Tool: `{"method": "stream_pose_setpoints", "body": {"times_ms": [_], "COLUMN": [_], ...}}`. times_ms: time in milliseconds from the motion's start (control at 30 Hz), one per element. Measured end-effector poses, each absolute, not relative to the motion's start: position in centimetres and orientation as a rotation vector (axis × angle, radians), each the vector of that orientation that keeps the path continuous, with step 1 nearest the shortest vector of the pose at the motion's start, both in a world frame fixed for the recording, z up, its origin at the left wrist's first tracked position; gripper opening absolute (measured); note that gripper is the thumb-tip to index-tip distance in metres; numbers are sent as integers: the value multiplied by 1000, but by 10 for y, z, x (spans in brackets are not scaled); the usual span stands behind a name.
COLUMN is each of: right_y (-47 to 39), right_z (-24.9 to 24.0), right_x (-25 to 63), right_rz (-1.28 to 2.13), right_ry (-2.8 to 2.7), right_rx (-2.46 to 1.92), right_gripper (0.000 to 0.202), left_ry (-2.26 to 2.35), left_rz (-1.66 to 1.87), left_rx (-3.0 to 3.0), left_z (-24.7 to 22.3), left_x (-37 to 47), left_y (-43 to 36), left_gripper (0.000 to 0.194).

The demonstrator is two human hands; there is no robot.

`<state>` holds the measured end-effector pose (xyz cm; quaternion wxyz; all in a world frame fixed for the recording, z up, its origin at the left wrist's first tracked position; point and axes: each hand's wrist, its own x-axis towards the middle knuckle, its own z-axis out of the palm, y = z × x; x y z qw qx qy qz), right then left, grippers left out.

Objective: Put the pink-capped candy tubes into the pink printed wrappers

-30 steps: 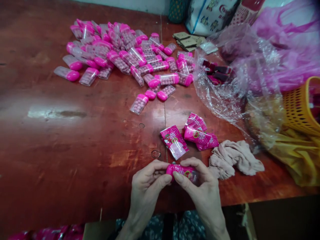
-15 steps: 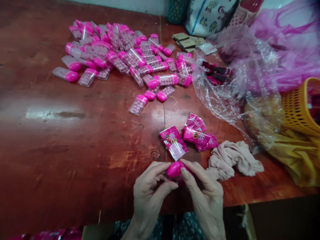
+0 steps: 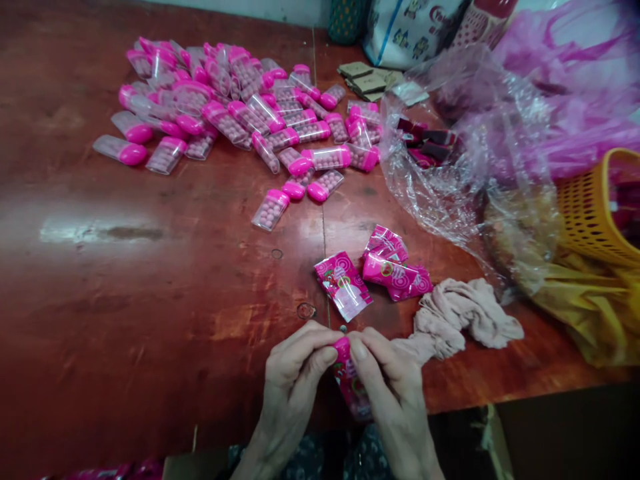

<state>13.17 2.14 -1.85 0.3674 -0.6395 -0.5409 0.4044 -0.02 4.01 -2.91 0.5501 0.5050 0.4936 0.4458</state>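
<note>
At the table's front edge, my left hand (image 3: 296, 372) and my right hand (image 3: 389, 381) pinch a candy container (image 3: 350, 381) between thumbs and fingers at its pink top. A printed pink sleeve with a clear lower part surrounds its body, which slants down between my palms. My fingers hide much of the cap. Just beyond lie a flat printed pink sleeve (image 3: 343, 285) and a small heap of similar sleeves (image 3: 397, 273). Farther back spreads a pile of clear candy containers (image 3: 300, 120) with pink caps and pale pink balls inside.
A crumpled beige cloth (image 3: 467, 313) lies right of my hands. Clear plastic bag (image 3: 435, 193), purple bag (image 3: 590, 100) and yellow basket (image 3: 583, 207) crowd the right side. Behind are cardboard pieces (image 3: 370, 79) and a white printed bag (image 3: 410, 33). The wooden table (image 3: 150, 320) ends near my lap.
The container has tilted, so its printed sleeve now shows below my fingers instead of mainly the cap's rounded top. My right hand has moved slightly left; the whole view has shifted slightly.
</note>
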Motion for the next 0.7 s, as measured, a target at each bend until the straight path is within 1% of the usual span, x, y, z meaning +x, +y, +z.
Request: {"method": "stream_pose_setpoints", "body": {"times_ms": [133,233,367,467,567,700], "right_y": [26,28,31,33,33,32], "right_z": [-18,-19,-24,-29,-33,-33], "right_x": [144,150,145,140,137,135], "right_rz": [1430,1550,1599,1565,1499,1419], "right_ry": [-1082,-945,-874,-800,-807,-953], "right_rx": [-1557,-1498,-1364,-1245,-1193,-1223], "right_gripper": [26,25,10,5,7,14], "left_ry": [1263,1230,1141,1019,965,1002], "left_rz": [989,964,916,852,822,796], "left_rx": [1102,1054,826,506,349,322], "left_z": [-29,-31,-34,-34,-31,-27], "left_x": [-2,-4,-4,-1,3,4], "left_y": [45,45,43,41,42,45], "left_gripper": [17,16,12,10,9,9]}}
